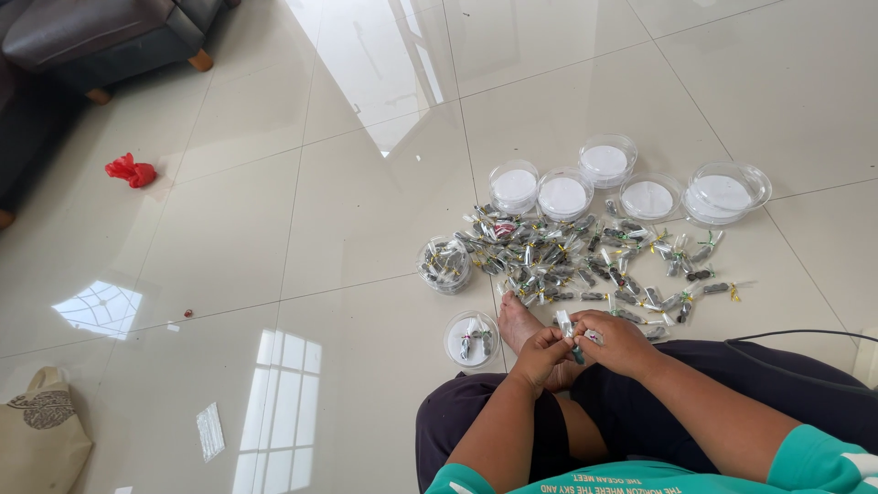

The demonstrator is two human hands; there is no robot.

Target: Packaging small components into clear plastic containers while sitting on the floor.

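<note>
The left hand (540, 352) and the right hand (615, 340) meet above the crossed legs, with the fingers touching each other. Both hands are closed around one small wrapped packet (565, 323), whose clear end stands up between the thumbs. The packet is therefore in the hands, just in front of the bare foot (518, 320).

Just to the left of the left hand there is one open round container (472, 338) with a few packets inside. Further in front of the hands lies a wide pile of packets (576, 261); they are too many and too small to count exactly. At the left edge of the pile stands one container full of packets (444, 264). Behind the pile, five clear round containers (606, 160) with white inside form a loose row.

The tiled floor (347, 210) is open to the left of the hands and beyond the row. Far to the left I see one red crumpled thing (131, 170), one grey sofa (101, 37) and one beige bag (41, 430). To the right of the right hand a black cable (796, 335) runs over the leg.
</note>
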